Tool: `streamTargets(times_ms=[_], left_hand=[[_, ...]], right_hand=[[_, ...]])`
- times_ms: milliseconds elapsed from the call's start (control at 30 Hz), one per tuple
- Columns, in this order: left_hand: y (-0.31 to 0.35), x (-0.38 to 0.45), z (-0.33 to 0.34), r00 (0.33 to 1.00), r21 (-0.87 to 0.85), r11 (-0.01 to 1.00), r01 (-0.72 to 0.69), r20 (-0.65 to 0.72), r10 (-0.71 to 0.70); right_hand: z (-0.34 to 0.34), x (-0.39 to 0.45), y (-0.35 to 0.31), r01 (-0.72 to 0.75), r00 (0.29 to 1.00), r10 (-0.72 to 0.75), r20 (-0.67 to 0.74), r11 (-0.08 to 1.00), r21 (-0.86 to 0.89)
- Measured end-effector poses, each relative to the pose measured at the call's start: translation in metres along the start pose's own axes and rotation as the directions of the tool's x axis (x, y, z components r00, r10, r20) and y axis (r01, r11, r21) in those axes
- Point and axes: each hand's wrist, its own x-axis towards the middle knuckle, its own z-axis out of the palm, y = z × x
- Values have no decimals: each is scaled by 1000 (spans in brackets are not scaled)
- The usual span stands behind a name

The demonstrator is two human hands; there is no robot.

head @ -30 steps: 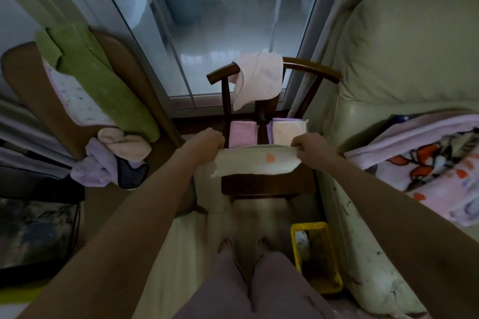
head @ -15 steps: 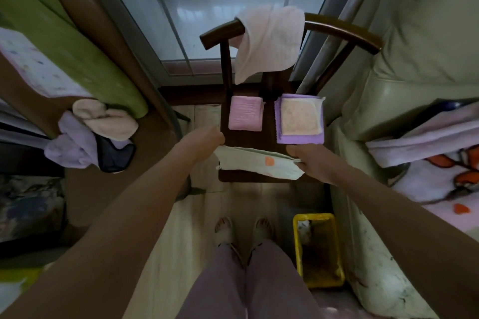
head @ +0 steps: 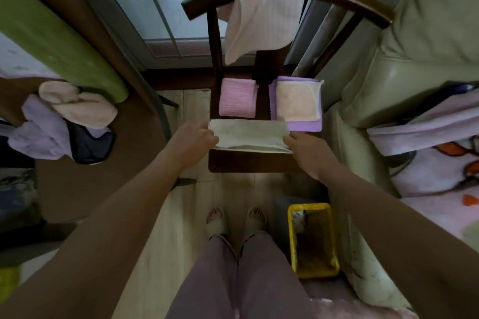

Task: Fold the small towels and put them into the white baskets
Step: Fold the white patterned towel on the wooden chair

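Now a cream towel (head: 250, 136), folded into a long strip, is laid across the front of the chair (head: 255, 163) seat, before a pink towel (head: 237, 97) and a cream-on-purple stack (head: 298, 102). Being soft, light and limp, it is best taken at its ends. Each end is pinched by the left hand (head: 193, 141) and right hand (head: 305, 149).
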Motion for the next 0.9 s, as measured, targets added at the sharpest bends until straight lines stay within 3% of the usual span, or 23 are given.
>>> streamTargets(times_ms=[167,300,367,433,533,600,700,767,900], left_hand=[[43,13,68,974,-61,998,-8,226,22],[55,21,107,954,-145,989,9,297,35],[58,25,123,940,-234,970,60,342,24],[57,29,135,917,-369,913,177,399,-16],[50,32,142,901,-571,748,338,426,-82],[43,30,136,901,-658,640,397,413,-134],[30,30,115,908,-730,540,418,352,-227],[22,32,96,914,-748,526,405,319,-249],[3,35,57,916,-692,600,401,319,-244]], right_hand=[[81,1,1,-43,959,53,279,998,-41],[118,6,13,-16,900,-20,436,997,79],[129,10,18,-75,881,-22,473,980,186],[138,15,23,-235,873,60,484,921,311],[140,20,29,-384,887,177,426,795,469],[128,21,30,-406,897,215,387,748,525],[101,28,25,-361,915,149,375,720,593],[81,34,22,-319,933,130,336,731,604],[36,40,21,-249,946,79,313,796,552]])
